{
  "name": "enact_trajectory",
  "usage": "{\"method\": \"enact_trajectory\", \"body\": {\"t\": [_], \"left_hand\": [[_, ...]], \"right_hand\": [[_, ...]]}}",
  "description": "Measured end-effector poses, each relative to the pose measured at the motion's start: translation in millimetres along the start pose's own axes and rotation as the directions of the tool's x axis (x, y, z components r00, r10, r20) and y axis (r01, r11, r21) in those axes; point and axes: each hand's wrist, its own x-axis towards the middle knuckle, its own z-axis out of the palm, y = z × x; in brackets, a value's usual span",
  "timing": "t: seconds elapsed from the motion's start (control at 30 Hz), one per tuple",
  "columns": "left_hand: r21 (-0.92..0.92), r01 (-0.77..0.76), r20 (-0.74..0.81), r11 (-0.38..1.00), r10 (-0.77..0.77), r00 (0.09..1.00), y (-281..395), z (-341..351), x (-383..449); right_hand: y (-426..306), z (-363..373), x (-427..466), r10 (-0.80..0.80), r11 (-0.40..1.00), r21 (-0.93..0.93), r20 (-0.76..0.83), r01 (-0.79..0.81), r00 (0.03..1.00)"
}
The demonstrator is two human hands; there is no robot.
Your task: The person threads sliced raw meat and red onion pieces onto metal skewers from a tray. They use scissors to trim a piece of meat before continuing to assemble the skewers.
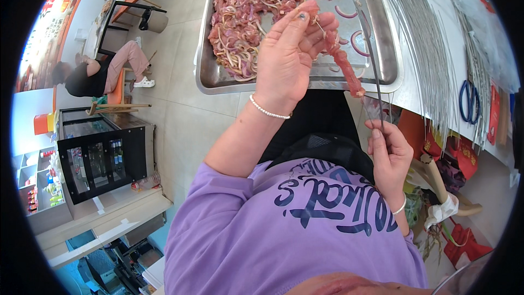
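Note:
My left hand (286, 49) is raised over a metal tray (301, 84), pinching a piece of raw meat (309, 7) between thumb and fingers. A thin metal skewer slants down from there, with raw meat pieces (346, 65) threaded along it. Its lower end sits in my right hand (389, 155), which also grips dark metal skewers (374, 65) pointing up past the tray's right side. Within the tray, a heap of sliced raw meat (241, 16) mixed with onion strips fills the left part. Loose purple onion rings (360, 43) lie on the right part.
Many bare metal skewers (425, 41) lie on the white table right of the tray, near blue-handled scissors (469, 102) and a clear plastic bag (485, 37). A wooden stool (430, 172) stands below. Leftward, a person (90, 73) sits on an orange chair near a glass-doored cooler (102, 159).

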Motion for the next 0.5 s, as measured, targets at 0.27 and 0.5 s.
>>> {"method": "enact_trajectory", "body": {"t": [0.27, 0.5], "left_hand": [[0.053, -0.039, 0.036, 0.998, 0.037, 0.999, 3.8, -6.7, 1.8], [0.011, -0.008, 0.038, 1.0, 0.007, 0.999, 8.8, -4.6, -1.0]], "right_hand": [[2.2, -1.4, -1.8, -0.007, 1.0, 0.001, 0.007, 0.007, 1.0], [3.1, -0.6, -3.0, -0.003, 1.0, -0.018, 0.008, 0.003, 1.0]]}}
